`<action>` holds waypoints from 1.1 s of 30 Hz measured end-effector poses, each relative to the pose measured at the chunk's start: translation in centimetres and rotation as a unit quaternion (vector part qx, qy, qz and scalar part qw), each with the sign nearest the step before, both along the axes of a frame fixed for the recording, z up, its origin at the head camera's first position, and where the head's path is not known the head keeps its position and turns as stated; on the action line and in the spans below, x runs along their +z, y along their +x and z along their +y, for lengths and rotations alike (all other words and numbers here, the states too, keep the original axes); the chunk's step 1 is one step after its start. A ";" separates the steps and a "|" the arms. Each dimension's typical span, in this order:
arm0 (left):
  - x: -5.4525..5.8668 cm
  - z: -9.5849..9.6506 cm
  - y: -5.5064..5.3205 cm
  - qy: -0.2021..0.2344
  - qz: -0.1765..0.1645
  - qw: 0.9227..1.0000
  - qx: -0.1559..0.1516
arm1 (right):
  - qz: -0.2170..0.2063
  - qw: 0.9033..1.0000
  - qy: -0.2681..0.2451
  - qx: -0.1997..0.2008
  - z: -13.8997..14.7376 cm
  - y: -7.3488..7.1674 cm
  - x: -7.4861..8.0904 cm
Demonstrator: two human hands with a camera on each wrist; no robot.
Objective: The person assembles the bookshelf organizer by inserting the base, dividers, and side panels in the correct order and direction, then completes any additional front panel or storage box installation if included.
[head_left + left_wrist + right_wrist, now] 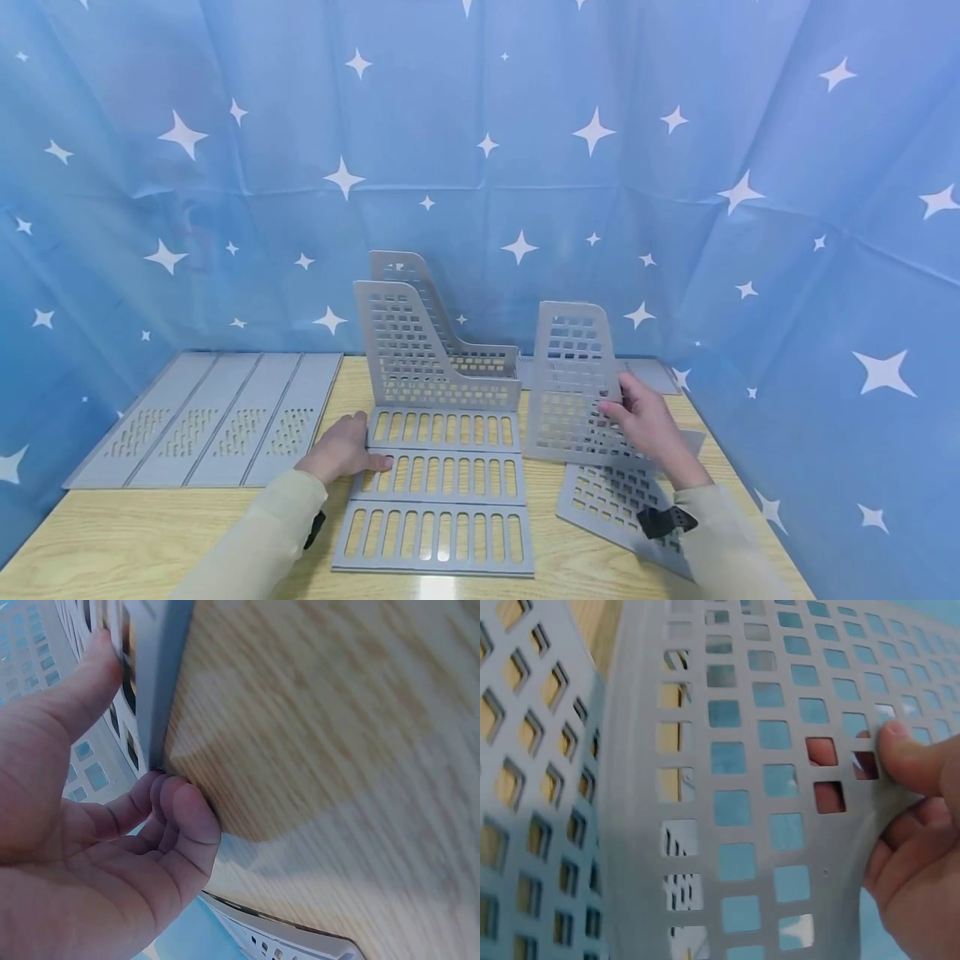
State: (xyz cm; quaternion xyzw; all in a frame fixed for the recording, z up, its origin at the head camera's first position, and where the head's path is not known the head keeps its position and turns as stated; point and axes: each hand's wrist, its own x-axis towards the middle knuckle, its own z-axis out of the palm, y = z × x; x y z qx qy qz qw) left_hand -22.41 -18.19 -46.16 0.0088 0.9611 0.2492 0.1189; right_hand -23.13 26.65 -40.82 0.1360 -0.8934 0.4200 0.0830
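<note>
Three grey slotted panels lie joined in a row on the wooden table. My left hand holds their left edge, thumb over the slots and fingers curled against the side; in the left wrist view the fingertips sit low beside that edge. Two upright perforated side panels stand at the far end of the row. At the right, my right hand grips the curved edge of another perforated side panel, held upright. Through its holes some fingers show behind it in the right wrist view, with the thumb in front.
Flat grey panels with slanted holes lie side by side at the left. Under the raised panel, another perforated panel lies on the table. More grey pieces lie at the back right. A blue star-patterned cloth surrounds the table.
</note>
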 end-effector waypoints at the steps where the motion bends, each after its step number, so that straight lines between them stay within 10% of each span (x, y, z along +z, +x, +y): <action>1: 0.0 0.0 0.0 0.000 0.000 1.000 0.000 | 0.007 1.000 0.002 -0.003 -0.3 0.0 -0.1; 33: 0.1 0.0 0.2 -0.002 0.004 1.000 -0.008 | 0.070 0.994 -0.074 0.043 -4.0 0.0 -1.9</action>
